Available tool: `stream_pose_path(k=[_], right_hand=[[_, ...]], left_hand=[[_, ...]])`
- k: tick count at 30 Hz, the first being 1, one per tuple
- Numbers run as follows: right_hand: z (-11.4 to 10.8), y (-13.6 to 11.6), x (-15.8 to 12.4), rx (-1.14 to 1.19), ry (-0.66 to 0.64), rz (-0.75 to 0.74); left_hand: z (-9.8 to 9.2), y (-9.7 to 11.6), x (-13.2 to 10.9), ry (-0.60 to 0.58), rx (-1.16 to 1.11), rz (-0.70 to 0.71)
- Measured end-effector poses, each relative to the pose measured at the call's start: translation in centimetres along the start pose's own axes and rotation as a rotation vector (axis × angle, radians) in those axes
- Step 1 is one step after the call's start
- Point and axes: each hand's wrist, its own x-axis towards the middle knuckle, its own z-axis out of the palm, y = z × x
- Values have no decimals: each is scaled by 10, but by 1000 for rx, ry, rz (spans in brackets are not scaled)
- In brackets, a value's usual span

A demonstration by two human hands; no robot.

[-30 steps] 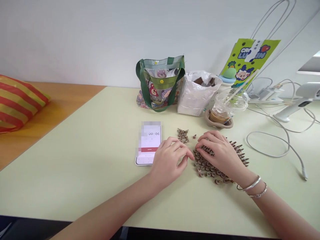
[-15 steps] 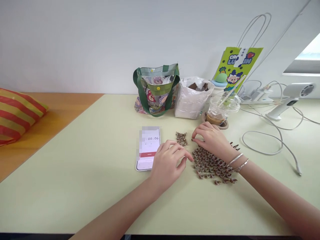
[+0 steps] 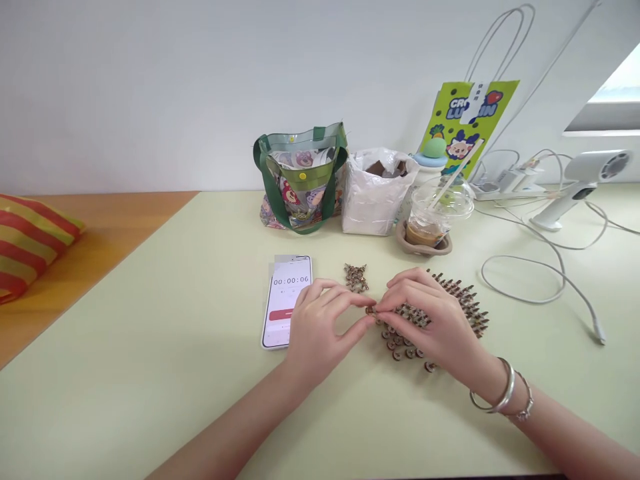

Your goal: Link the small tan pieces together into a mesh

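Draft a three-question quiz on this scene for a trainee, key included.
1. True or false: the left hand and the right hand are far apart.
2. Which wrist wears the silver bangle?
A left
B right
C both
D neither
3. Fill in the gap: the phone reads 00:00:__.

Key:
1. False; their fingertips meet at a small brown piece.
2. B
3. 06
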Motion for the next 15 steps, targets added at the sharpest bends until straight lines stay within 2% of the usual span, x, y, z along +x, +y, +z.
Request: stream_pose_path(k=[5,9,15], right_hand=[[4,0,-2,41,56,-27],[5,2,-3,66,30,61],[6,2,-3,134,-59,215]], left_hand=[[2,0,1,57,2,6],[2,-2,2,118,40,12],[1,-5,3,178,109,152]])
